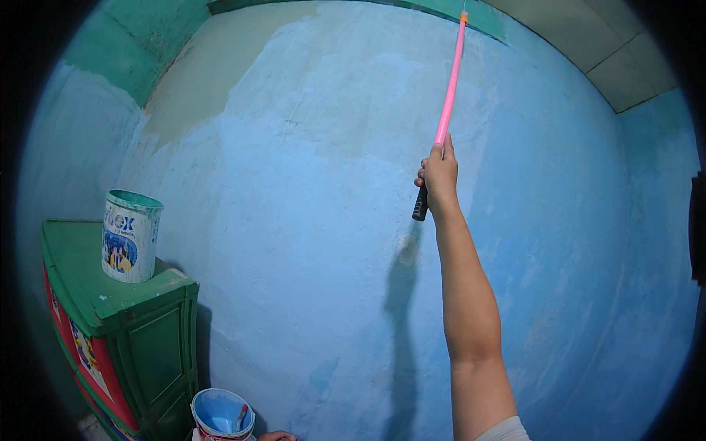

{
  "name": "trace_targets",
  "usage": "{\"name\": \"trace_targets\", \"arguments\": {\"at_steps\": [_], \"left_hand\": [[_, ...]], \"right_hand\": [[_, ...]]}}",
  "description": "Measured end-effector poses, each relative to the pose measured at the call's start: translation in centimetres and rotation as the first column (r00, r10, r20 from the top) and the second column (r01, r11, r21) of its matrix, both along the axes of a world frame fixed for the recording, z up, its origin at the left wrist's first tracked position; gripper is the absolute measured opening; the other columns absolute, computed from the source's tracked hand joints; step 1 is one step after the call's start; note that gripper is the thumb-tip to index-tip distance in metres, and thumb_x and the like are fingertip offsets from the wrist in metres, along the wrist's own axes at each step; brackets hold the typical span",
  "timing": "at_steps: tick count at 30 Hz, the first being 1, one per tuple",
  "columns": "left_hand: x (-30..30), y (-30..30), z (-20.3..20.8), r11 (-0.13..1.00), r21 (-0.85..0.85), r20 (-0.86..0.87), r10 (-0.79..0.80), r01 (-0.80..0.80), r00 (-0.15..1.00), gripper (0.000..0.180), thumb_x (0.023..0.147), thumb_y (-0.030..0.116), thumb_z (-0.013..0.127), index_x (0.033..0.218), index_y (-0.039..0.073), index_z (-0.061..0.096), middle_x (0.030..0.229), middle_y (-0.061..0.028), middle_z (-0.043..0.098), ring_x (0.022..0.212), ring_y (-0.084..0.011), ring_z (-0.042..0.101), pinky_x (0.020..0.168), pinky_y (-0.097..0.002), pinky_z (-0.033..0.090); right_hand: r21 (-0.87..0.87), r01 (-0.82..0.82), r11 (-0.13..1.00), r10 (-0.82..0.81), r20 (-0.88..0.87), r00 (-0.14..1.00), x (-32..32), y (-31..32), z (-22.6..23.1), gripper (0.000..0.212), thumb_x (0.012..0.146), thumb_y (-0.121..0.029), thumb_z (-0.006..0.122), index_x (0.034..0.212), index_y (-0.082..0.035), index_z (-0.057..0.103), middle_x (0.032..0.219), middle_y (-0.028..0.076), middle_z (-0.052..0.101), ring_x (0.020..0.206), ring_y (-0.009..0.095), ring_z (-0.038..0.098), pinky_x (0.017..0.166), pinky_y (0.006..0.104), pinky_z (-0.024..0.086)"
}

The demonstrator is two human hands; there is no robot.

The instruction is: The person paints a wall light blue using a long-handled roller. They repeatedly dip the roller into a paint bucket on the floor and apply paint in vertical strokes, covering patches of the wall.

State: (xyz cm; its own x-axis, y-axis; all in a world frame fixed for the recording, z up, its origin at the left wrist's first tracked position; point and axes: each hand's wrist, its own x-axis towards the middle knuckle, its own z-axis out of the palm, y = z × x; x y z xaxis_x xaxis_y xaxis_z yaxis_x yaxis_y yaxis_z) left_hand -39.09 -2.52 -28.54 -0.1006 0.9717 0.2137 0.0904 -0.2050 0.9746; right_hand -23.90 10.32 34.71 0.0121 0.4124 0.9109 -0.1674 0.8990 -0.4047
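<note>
My right hand is raised high and shut on a long pink pole with a black grip end. The pole runs up and slightly right to an orange tip near the top of the wall, where blue paint meets a green band. The wall in front of me is freshly blue, with an unpainted pale patch at the upper left. My left hand shows only as fingertips at the bottom edge, next to a paint bucket.
A green plastic cabinet with red side panels stands at the lower left against the wall. A paint can with a green-smeared rim sits on its top. The bucket on the floor holds blue paint and a brush.
</note>
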Motion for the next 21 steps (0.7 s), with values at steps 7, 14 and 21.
{"name": "trace_targets", "arguments": {"at_steps": [7,14,21], "left_hand": [[-0.2,0.8,-1.4,0.999,0.019,0.074,-0.032,0.03,0.997,0.029,0.101,0.028,0.052,0.106,0.003,0.065,0.084,-0.0059,0.07,0.067,-0.01,0.058,0.062,-0.0264,0.048],[0.5,0.8,-0.4,0.998,0.012,0.062,-0.055,0.054,0.997,0.03,0.101,0.032,0.053,0.105,0.005,0.065,0.083,-0.0045,0.07,0.067,-0.0092,0.058,0.06,-0.025,0.047],[0.4,1.2,-0.7,0.998,-0.008,0.053,-0.058,0.059,0.997,0.032,0.1,0.037,0.054,0.102,0.006,0.065,0.084,-0.0036,0.07,0.068,-0.009,0.058,0.058,-0.0245,0.046]], "right_hand": [[-0.013,-0.011,1.0,0.01,-0.022,1.0,0.5,0.8,-0.7,0.055,0.105,-0.026,0.036,0.156,-0.018,0.018,0.066,-0.001,0.039,0.047,0.007,0.036,0.04,0.0237,0.036],[0.016,0.02,1.0,-0.019,-0.061,0.998,2.0,1.3,-0.3,0.055,0.103,-0.024,0.036,0.155,-0.013,0.02,0.067,0.0,0.041,0.048,0.009,0.041,0.041,0.0262,0.041],[0.038,0.075,0.997,-0.07,-0.101,0.992,2.9,1.9,0.2,0.055,0.102,-0.022,0.037,0.154,-0.01,0.022,0.068,0.002,0.043,0.047,0.011,0.044,0.041,0.0281,0.044]]}}
